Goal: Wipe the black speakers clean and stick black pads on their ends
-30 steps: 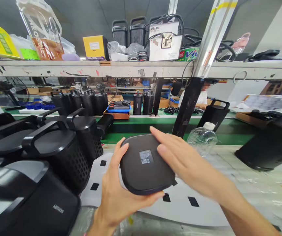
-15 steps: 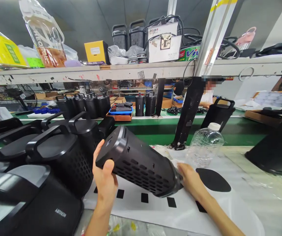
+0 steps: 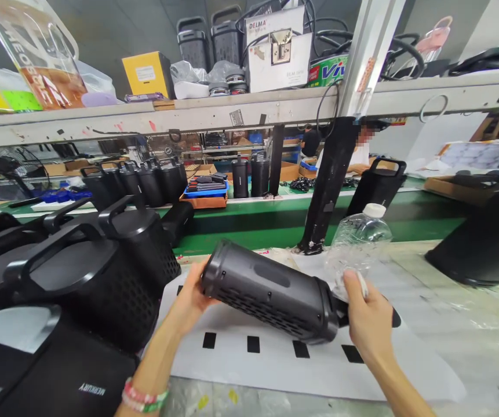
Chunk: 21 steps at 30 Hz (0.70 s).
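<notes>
A black, roughly cylindrical device (image 3: 270, 284) with a perforated side was held tilted above a white sheet (image 3: 232, 366) marked with small black squares (image 3: 253, 344), its left end higher than its right; whether the lower end touched the sheet could not be told. The person's left grip (image 3: 192, 298) was closed around the raised end, most of its fingers hidden behind the casing, and a pink, white and green bracelet (image 3: 145, 398) circled that wrist. The right grip (image 3: 371, 318) held the black handle (image 3: 340, 311) at the other end — a small white piece (image 3: 364, 286) showed by its thumb. Just behind the right grip stood a clear plastic bottle (image 3: 357, 238) with a white cap (image 3: 374, 210). The sheet lay on a pale, plastic-covered surface (image 3: 470, 330), with black handled devices (image 3: 75, 278) crowded at the left — the nearest lettered MERKURY. Beyond ran a long green strip (image 3: 232, 223), and above it a white shelf (image 3: 214, 113) carried a yellow box (image 3: 145, 75) and a white DELMA box (image 3: 262, 70).
</notes>
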Tool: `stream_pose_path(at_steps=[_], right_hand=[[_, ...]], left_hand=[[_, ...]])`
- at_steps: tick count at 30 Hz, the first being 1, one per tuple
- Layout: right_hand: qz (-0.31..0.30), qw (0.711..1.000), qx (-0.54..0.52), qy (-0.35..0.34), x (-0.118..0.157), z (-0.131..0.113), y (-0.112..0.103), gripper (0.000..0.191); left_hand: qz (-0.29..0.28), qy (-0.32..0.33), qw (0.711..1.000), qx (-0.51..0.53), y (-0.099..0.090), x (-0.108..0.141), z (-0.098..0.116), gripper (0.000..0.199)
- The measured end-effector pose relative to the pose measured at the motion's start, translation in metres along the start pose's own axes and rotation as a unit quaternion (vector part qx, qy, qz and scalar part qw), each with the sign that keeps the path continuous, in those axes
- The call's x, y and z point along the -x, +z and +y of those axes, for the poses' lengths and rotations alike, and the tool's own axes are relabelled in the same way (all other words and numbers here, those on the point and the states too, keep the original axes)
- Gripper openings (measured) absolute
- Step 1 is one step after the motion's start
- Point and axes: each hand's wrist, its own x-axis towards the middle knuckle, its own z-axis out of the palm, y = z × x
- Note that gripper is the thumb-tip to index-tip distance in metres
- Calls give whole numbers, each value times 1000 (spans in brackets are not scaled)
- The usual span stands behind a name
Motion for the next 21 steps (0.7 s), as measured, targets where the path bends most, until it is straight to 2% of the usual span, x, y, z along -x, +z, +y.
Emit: stream_pose_path(at_steps=[2, 4, 7, 9, 11, 12, 14, 16, 19, 21], right_hand=[[-13, 998, 39, -39, -8, 2, 2, 48], [-31, 998, 46, -42, -13, 3, 4, 49], [-78, 994, 48, -55, -15, -4, 3, 41], [-66, 993, 48, -80, -12, -11, 1, 38], [-33, 983, 99, -148, -3, -16, 1, 30], [-30, 968, 146, -202, 4, -17, 4, 22], [-55, 915, 249, -314, 22, -14, 18, 18], [-80, 868, 308, -382, 44, -12, 42, 32], [-88, 845, 306, -430, 82, -18, 87, 44], [-110, 829, 282, -470, 102, -25, 111, 41]], left_hand=[[24, -49, 998, -29, -11, -11, -2, 54], [44, -79, 995, -35, -18, -17, -9, 45], [67, -91, 993, -29, -20, -17, -19, 38], [82, -93, 992, -21, -20, -15, -23, 33], [99, -102, 990, -16, -20, -13, -24, 30], [108, -108, 988, -14, -20, -13, -24, 30], [122, -116, 986, -10, -20, -13, -25, 29], [128, -119, 985, -5, -19, -13, -26, 30], [120, -130, 984, 5, -15, -12, -27, 36], [109, -135, 985, 14, -13, -11, -26, 36]])
